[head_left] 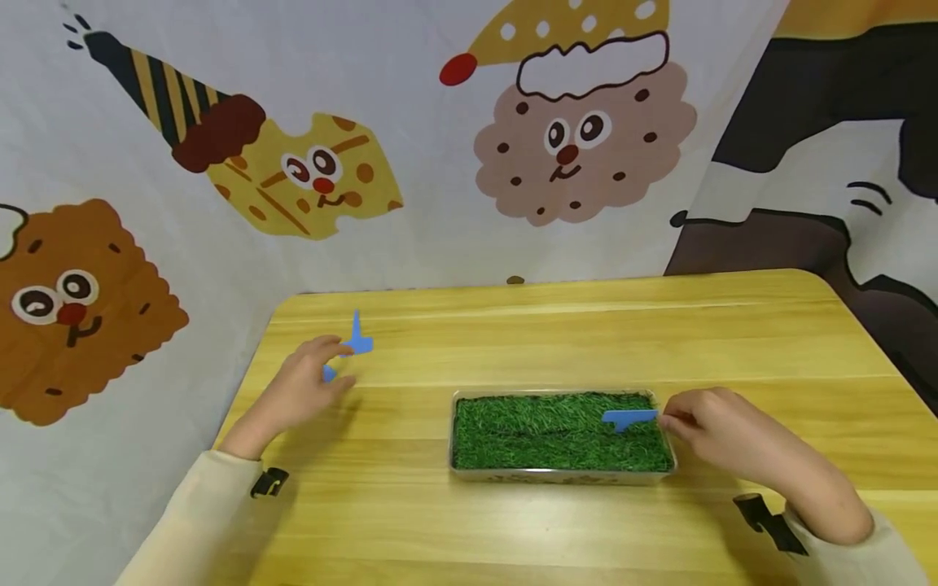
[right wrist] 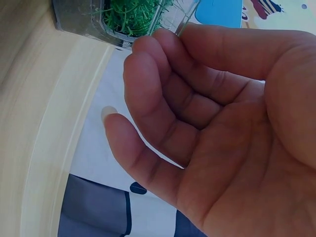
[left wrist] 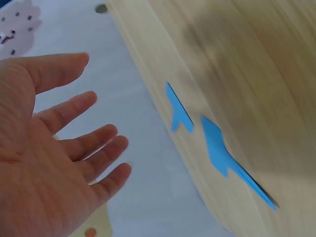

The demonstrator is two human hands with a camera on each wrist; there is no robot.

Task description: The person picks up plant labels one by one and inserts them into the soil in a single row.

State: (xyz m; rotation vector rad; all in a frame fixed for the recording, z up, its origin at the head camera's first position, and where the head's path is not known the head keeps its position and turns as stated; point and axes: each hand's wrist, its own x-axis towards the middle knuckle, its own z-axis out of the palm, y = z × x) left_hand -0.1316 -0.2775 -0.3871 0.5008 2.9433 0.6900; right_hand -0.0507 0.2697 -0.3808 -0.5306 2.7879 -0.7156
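My left hand (head_left: pixel 308 382) hovers at the left of the table with fingers spread and nothing in its grasp. Close by lie two flat blue cut-outs: one (head_left: pixel 359 342) with a long thin point, the other (head_left: pixel 329 373) partly covered by the hand. Both the pointed cut-out (left wrist: pixel 219 150) and the smaller forked cut-out (left wrist: pixel 179 109) show whole in the left wrist view. At the tray's right end, my right hand (head_left: pixel 714 423) pinches another flat blue cut-out (head_left: pixel 630 417) between thumb and forefinger, over the green artificial grass (head_left: pixel 542 431). In the right wrist view its fingers partly hide this piece.
The grass fills a clear plastic tray (head_left: pixel 560 477) right of the table's middle. A wood-grain table (head_left: pixel 410 521) carries everything and meets a printed cloth (head_left: pixel 432 252) with cartoon biscuits at its back edge. Black straps (head_left: pixel 269 482) sit by the sleeves.
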